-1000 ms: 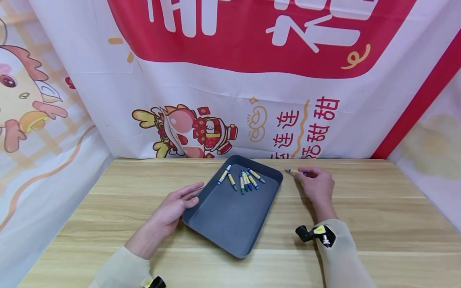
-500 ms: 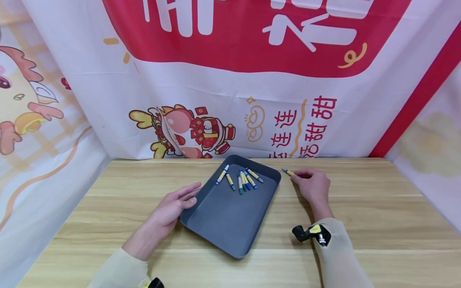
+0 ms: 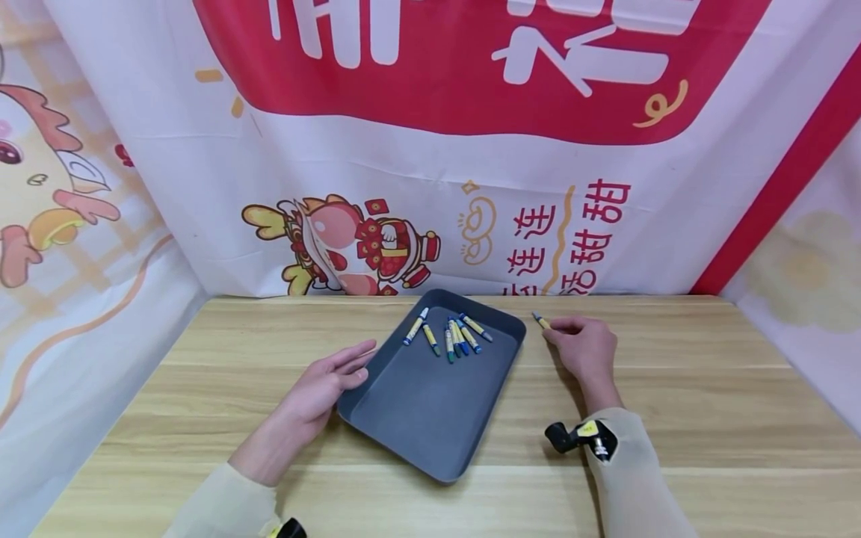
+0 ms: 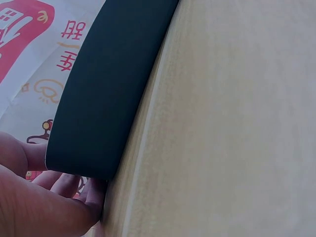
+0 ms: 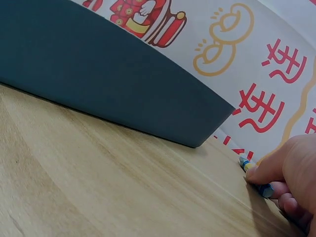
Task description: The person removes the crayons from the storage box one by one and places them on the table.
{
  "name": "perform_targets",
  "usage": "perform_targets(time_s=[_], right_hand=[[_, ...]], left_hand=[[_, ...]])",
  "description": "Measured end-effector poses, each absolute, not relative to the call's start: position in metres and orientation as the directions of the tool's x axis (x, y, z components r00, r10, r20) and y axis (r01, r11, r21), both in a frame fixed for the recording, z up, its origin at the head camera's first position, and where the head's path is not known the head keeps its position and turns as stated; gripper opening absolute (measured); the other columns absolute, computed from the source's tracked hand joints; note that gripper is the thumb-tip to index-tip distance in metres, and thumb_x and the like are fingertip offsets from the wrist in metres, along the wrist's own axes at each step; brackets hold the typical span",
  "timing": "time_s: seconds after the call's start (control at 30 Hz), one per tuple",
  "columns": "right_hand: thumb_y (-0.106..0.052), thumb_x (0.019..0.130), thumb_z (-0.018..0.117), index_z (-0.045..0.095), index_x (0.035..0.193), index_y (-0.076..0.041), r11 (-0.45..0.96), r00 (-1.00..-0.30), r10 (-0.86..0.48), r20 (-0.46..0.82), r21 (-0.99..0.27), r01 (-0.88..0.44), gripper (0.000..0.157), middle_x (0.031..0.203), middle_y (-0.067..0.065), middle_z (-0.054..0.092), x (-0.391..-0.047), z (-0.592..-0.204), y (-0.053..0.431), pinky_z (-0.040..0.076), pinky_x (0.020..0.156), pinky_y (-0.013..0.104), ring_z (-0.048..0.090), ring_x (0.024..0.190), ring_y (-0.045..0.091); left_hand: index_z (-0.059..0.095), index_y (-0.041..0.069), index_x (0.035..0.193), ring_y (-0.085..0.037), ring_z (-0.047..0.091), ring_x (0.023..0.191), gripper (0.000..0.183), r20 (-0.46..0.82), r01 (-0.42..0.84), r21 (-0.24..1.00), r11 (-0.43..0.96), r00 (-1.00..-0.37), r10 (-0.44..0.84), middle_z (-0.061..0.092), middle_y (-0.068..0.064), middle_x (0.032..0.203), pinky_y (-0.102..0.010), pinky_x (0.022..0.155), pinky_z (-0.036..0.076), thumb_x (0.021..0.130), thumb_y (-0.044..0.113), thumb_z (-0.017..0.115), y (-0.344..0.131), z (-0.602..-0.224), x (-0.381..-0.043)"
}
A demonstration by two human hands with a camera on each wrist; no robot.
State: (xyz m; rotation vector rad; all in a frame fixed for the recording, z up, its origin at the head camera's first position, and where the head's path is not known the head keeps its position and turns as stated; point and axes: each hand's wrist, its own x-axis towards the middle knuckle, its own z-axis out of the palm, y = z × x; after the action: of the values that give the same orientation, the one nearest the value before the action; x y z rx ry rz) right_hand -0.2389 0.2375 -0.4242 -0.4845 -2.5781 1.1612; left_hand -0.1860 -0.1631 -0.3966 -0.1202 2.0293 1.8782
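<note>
A dark grey rectangular tray [image 3: 424, 411] sits at a slant on the table. My left hand [image 3: 319, 392] holds its left side, the thumb over the rim and the other fingers against the outer wall, as the left wrist view also shows around the tray wall [image 4: 98, 94]. Several yellow-and-blue wrapped crayons [image 3: 460, 338] lie loose in the far part of the tray. To the right of the tray, my right hand [image 3: 585, 351] pinches another crayon [image 3: 540, 320] low over the table. In the right wrist view the thumb covers the middle of this crayon [image 5: 265, 190].
A wooden table [image 3: 713, 403] runs back to a white cloth [image 3: 430, 164] with red print. Another cloth [image 3: 81, 187] hangs at the left. The tray's far right corner [image 5: 212, 123] stands between the tray's inside and my right hand.
The crayon in my right hand has turned, its tip swinging from nearly sideways to pointing away and left. My left hand and the tray have stayed in place.
</note>
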Motion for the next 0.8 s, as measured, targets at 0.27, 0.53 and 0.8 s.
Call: perform_targets(time_s=[0.27,0.53,0.8], right_hand=[[-0.027,0.093,0.081,0.083,0.112,-0.010,0.625,-0.905,0.415,0.094,-0.753,0.208,0.025,0.113,0.014,0.081,-0.2388,-0.4232,0.2340,0.052,0.098,0.048,0.069,0.115,0.034],[-0.030,0.094,0.080,0.081,0.117,-0.011,0.597,-0.907,0.417,0.058,-0.770,0.225,0.030,0.117,0.014,0.079,-0.2405,-0.4219,0.2335,0.052,0.096,0.044,0.067,0.114,0.032],[-0.034,0.095,0.078,0.078,0.126,-0.014,0.540,-0.903,0.429,0.040,-0.812,0.220,0.036,0.117,0.012,0.079,-0.2410,-0.4150,0.2340,0.050,0.078,0.028,0.069,0.103,0.025]], left_hand=[[0.046,0.017,0.162,-0.031,0.045,0.155,0.054,-0.327,-0.313,0.945,0.098,-0.926,0.187,0.047,-0.008,0.167,-0.050,0.129,0.035,0.109,0.010,0.054,-0.1654,-0.3981,-0.1866],[0.046,0.019,0.162,-0.031,0.045,0.155,0.054,-0.336,-0.322,0.941,0.098,-0.924,0.183,0.047,-0.007,0.167,-0.051,0.129,0.034,0.109,0.011,0.054,-0.1652,-0.3962,-0.1868],[0.047,0.019,0.161,-0.032,0.045,0.155,0.054,-0.329,-0.315,0.944,0.099,-0.925,0.192,0.047,-0.008,0.167,-0.052,0.129,0.034,0.109,0.011,0.054,-0.1637,-0.3957,-0.1860]])
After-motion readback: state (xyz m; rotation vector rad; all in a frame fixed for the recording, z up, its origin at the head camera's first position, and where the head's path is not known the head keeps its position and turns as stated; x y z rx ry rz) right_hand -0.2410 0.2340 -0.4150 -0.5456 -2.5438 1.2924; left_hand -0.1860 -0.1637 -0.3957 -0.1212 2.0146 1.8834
